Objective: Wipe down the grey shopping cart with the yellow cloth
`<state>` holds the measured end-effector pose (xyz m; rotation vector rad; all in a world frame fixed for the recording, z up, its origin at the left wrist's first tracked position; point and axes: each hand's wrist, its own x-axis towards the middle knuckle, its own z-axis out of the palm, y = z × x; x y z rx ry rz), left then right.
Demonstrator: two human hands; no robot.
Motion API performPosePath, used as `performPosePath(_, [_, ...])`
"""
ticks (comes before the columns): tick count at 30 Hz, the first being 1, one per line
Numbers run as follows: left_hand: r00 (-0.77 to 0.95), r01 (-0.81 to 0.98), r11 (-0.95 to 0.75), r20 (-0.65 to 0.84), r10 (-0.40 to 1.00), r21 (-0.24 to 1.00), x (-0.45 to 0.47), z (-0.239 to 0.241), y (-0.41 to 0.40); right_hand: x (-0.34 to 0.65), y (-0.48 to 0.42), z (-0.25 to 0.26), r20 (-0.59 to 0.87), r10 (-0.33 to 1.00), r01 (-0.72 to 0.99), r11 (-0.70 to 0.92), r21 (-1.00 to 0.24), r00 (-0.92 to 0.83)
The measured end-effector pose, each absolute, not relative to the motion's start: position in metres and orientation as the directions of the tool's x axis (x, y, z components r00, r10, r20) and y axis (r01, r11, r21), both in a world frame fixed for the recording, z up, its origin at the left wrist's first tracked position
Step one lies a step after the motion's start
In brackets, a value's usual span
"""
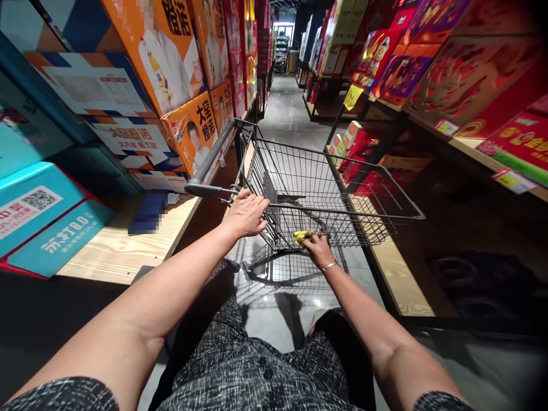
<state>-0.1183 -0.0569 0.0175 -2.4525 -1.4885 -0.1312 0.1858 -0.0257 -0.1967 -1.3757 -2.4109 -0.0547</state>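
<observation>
A wire shopping cart (342, 171) stands in a store aisle right in front of me, tilted, its grey handle bar (214, 154) off to the left. My left hand (246, 212) rests closed on the cart's near top rim by the handle end. My right hand (314, 245) is lower, pressed against the wire basket's underside edge, with its fingers closed on a small yellow cloth (299, 234). A bracelet circles my right wrist. The basket looks empty.
Orange and teal boxes (171, 63) fill a wooden shelf (120, 251) at left. Red gift boxes (466, 74) line racks at right, above a low wooden shelf (398, 274). The grey tiled aisle (286, 108) runs ahead between them.
</observation>
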Motion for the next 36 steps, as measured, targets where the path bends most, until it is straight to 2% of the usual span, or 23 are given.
performPosePath(2, [0.465, 0.883, -0.432, 0.223, 0.857, -0.183, -0.117, 0.017, -0.058, 0.193, -0.021, -0.160, 0.454, 0.781, 0.831, 0.538, -0.143, -0.428])
performPosePath(5, [0.463, 0.885, -0.431, 0.227, 0.857, -0.177, -0.114, 0.016, -0.059, 0.209, -0.017, -0.101, 0.673, 0.688, 0.856, 0.492, -0.156, -0.272])
performPosePath(8, [0.463, 0.885, -0.433, 0.235, 0.855, -0.171, -0.113, 0.013, -0.060, 0.219, -0.016, -0.064, 0.750, 0.653, 0.897, 0.388, -0.210, -0.106])
performPosePath(11, [0.462, 0.885, -0.432, 0.228, 0.857, -0.171, -0.112, 0.011, -0.060, 0.202, -0.020, -0.057, 0.698, 0.713, 0.887, 0.364, -0.285, -0.068])
performPosePath(14, [0.471, 0.880, -0.439, 0.219, 0.855, -0.180, -0.111, 0.011, -0.060, 0.153, -0.029, -0.059, 0.627, 0.769, 0.863, 0.397, -0.314, -0.126])
performPosePath(18, [0.458, 0.887, -0.428, 0.220, 0.861, -0.170, -0.112, 0.013, -0.060, 0.093, -0.035, -0.048, 0.594, 0.712, 0.785, 0.584, -0.206, -0.373])
performPosePath(21, [0.456, 0.889, -0.430, 0.207, 0.866, -0.159, -0.114, 0.015, -0.059, 0.098, -0.028, -0.046, 0.600, 0.685, 0.770, 0.614, -0.172, -0.412])
performPosePath(26, [0.456, 0.888, -0.430, 0.194, 0.869, -0.164, -0.117, 0.015, -0.056, 0.206, -0.001, -0.062, 0.559, 0.805, 0.894, 0.382, -0.233, -0.199])
performPosePath(31, [0.487, 0.869, -0.456, 0.160, 0.859, -0.193, -0.117, 0.017, -0.054, 0.313, 0.023, -0.056, 0.346, 0.934, 0.981, -0.024, -0.195, 0.092])
performPosePath(33, [0.489, 0.865, -0.454, 0.155, 0.859, -0.213, -0.116, 0.018, -0.054, 0.329, 0.031, -0.049, 0.263, 0.957, 0.984, -0.084, -0.158, 0.124])
performPosePath(36, [0.465, 0.875, -0.430, 0.140, 0.874, -0.223, -0.115, 0.020, -0.053, 0.325, 0.037, -0.039, 0.189, 0.979, 0.991, -0.059, -0.117, 0.080])
